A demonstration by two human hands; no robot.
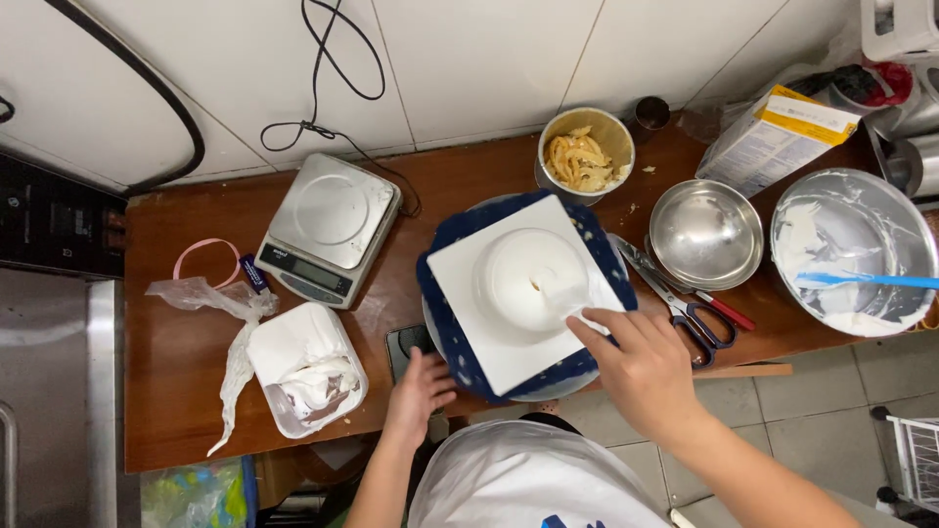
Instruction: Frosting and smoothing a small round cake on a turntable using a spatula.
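Frame centre: one white frosted round cake (528,279); right hand (641,367) pinches a white scraper (587,315), left hand (419,391) spread open on the blue turntable (455,342); two steel bowls right.

Small round white cake (528,279), cream-coated, upright on square white board (469,284); pale scraper (577,305), perhaps plastic, against its side.

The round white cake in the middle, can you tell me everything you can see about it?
The round white cake is a small, smooth dome covered all over in white cream. It sits upright in the middle of a square white board, which rests on a dark blue dotted cloth over a turntable. The right hand presses a thin white scraper against its near side. The left hand is at the turntable's front edge, not touching the cake.
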